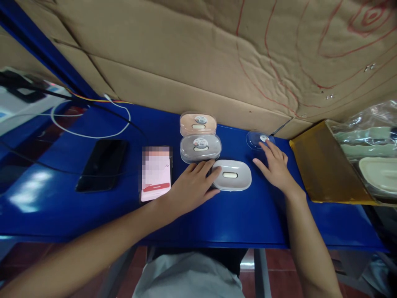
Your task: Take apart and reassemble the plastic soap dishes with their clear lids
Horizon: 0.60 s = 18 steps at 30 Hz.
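My left hand rests at the left end of a pale grey soap dish, its index finger on the rim and its thumb apart near the front corner. The dish is uncovered and has a cream oval piece in its middle. My right hand touches a clear plastic lid with a round sticker, fingertips on it and thumb spread away. Behind my left hand, a lidded grey soap dish stands in front of a lidded peach soap dish, both with round stickers.
A lit phone and a dark phone lie left on the blue table. White cable loops behind them. An open cardboard box with wrapped green and cream dishes stands right. A cardboard wall closes the back.
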Motion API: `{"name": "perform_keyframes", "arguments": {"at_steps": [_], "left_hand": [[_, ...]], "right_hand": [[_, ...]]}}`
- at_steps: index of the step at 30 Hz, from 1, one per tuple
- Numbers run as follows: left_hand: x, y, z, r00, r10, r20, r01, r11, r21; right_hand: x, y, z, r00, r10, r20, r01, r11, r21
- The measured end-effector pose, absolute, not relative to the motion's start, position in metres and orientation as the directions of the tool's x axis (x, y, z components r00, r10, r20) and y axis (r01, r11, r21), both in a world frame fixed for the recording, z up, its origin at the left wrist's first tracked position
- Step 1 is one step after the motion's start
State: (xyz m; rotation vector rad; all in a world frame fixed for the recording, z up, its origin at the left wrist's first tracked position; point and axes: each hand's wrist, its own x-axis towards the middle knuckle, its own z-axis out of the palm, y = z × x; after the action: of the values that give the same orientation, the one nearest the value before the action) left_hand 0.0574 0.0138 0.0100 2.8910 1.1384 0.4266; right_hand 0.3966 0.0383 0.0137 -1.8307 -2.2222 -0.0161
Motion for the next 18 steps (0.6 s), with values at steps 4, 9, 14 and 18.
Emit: {"name": "perform_keyframes", "arguments": {"at_steps": [4, 9, 14, 18], "left_hand": [[0.057, 0.013, 0.012, 0.706, 0.666, 0.242, 0.665, -0.741, 0.098], [0.057, 0.012, 0.013, 0.708, 0.668, 0.229, 0.666, -0.740, 0.099], [0.057, 0.012, 0.012, 0.717, 0.661, 0.221, 0.662, -0.745, 0.079], [0.056, 0.013, 0.011, 0.719, 0.658, 0.223, 0.659, -0.748, 0.081]], "right_hand": [[0.407, 0.044, 0.002, -0.152, 0.971, 0.185, 0.972, 0.181, -0.151], [0.407, 0.047, -0.002, -0.171, 0.969, 0.176, 0.970, 0.197, -0.145], [0.407, 0.046, 0.005, -0.152, 0.962, 0.228, 0.972, 0.187, -0.141], [0.407, 0.043, 0.011, -0.171, 0.959, 0.226, 0.966, 0.208, -0.154]]}}
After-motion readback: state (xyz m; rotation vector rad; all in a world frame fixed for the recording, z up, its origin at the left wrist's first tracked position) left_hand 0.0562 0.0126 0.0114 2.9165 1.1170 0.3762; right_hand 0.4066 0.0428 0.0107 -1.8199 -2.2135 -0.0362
